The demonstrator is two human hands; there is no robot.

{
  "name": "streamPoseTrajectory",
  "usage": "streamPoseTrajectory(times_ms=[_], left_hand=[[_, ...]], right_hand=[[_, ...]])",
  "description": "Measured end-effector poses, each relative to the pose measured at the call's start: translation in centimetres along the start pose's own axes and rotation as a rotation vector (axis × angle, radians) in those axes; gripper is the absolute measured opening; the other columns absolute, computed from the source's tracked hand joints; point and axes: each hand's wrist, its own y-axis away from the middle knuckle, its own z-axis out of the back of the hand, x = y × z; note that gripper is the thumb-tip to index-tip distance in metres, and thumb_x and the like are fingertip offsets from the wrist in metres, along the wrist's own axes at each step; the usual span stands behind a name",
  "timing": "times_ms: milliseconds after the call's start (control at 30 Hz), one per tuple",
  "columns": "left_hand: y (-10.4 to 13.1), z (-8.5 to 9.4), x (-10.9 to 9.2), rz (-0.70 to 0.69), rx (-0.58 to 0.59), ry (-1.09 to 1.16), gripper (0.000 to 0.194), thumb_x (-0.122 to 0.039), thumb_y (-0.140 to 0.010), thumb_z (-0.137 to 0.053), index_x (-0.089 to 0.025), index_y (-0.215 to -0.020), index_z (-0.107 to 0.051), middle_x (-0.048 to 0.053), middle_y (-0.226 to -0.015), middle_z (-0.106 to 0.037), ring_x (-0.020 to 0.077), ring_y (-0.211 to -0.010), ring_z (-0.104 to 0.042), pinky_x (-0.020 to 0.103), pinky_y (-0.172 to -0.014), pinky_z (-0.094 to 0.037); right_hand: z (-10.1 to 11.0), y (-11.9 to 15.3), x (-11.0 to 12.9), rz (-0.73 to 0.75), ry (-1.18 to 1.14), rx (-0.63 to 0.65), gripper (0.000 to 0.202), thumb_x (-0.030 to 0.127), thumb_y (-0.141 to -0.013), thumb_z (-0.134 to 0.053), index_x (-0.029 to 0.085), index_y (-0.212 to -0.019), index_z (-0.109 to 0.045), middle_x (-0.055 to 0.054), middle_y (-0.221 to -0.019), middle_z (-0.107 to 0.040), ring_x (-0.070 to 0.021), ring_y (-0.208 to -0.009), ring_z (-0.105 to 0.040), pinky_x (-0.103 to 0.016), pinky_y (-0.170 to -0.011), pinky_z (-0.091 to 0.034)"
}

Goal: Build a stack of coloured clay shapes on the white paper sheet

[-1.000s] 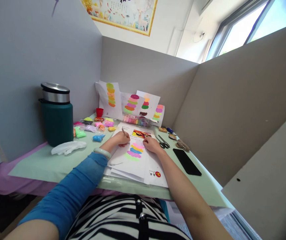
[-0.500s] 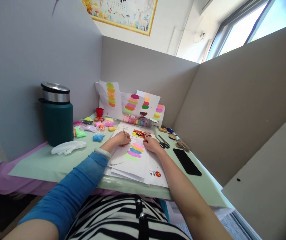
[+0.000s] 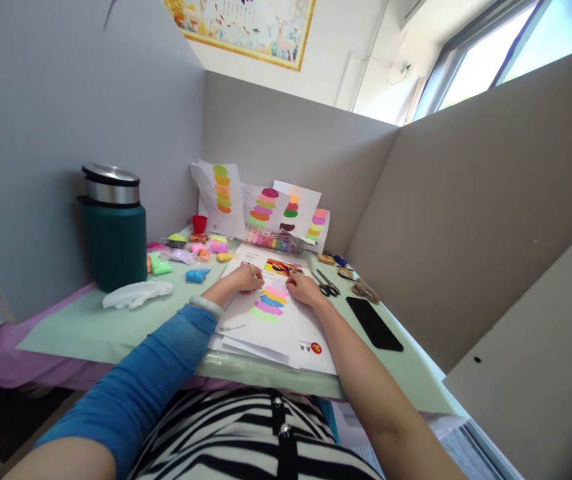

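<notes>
A paper sheet (image 3: 266, 340) lies before me, with a stack of wavy bands in pink, yellow, blue, violet and green (image 3: 270, 303) on it. At the upper left of the bands my left hand (image 3: 247, 279) is closed, and a thin, light-coloured stick-like tool (image 3: 252, 271) shows between its fingers. My right hand (image 3: 302, 288) rests at the bands' upper right edge, fingers curled together and touching the paper. Whatever its fingertips may hold is hidden. Beneath the sheet are more papers, one with a red and yellow picture (image 3: 283, 267).
A green flask (image 3: 116, 233) and a white crumpled glove-like item (image 3: 137, 295) stand at left, near small coloured packets (image 3: 197, 275). Scissors (image 3: 327, 285) and a black phone-like slab (image 3: 373, 323) lie at right. Painted-looking sheets (image 3: 221, 200) lean on the back partition.
My left hand has shifted slightly right, and the tool in it has changed its tilt. My right hand stays in place on the paper.
</notes>
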Motion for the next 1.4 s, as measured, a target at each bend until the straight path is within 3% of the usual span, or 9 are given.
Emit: streamPoseTrajectory(times_ms=[567,733,1067,1400], left_hand=[[-0.4,-0.2,0.3,-0.029,0.008,-0.034,0.027,-0.026,-0.074,-0.055,-0.016,-0.097,-0.064,0.004,-0.061,-0.063,0.0131,-0.049,-0.056,0.02,-0.046,-0.043],[0.3,0.1,-0.4,-0.018,0.014,0.007,0.022,-0.02,-0.076,-0.053,-0.016,-0.095,-0.063,0.003,-0.067,-0.064,0.0106,-0.049,-0.054,0.018,-0.045,-0.042],[1.0,0.2,-1.2,0.101,-0.007,0.185,0.017,-0.015,-0.078,-0.051,-0.012,-0.092,-0.06,0.0,-0.057,-0.058,0.0098,-0.05,-0.056,0.016,-0.048,-0.046],[0.8,-0.1,-1.2,0.047,-0.009,0.175,0.011,-0.015,-0.076,-0.052,-0.012,-0.081,-0.061,0.002,-0.061,-0.059,0.0116,-0.055,-0.057,0.019,-0.049,-0.047]], right_hand=[[-0.1,-0.1,-0.1,-0.007,-0.002,-0.006,0.02,0.025,-0.084,-0.047,0.02,-0.093,-0.064,-0.005,-0.098,-0.067,-0.0179,-0.089,-0.058,-0.023,-0.063,-0.033],[-0.2,-0.2,-0.2,-0.003,0.0,-0.004,0.019,0.024,-0.084,-0.047,0.02,-0.092,-0.064,-0.005,-0.099,-0.067,-0.0182,-0.089,-0.058,-0.023,-0.064,-0.034],[0.0,0.0,0.0,-0.008,0.004,0.0,0.019,0.024,-0.084,-0.047,0.02,-0.093,-0.064,-0.005,-0.099,-0.067,-0.0177,-0.089,-0.058,-0.023,-0.064,-0.033],[-0.1,-0.1,-0.1,0.003,0.006,-0.014,0.02,0.023,-0.083,-0.046,0.02,-0.09,-0.064,-0.006,-0.096,-0.067,-0.0184,-0.088,-0.058,-0.023,-0.063,-0.033]])
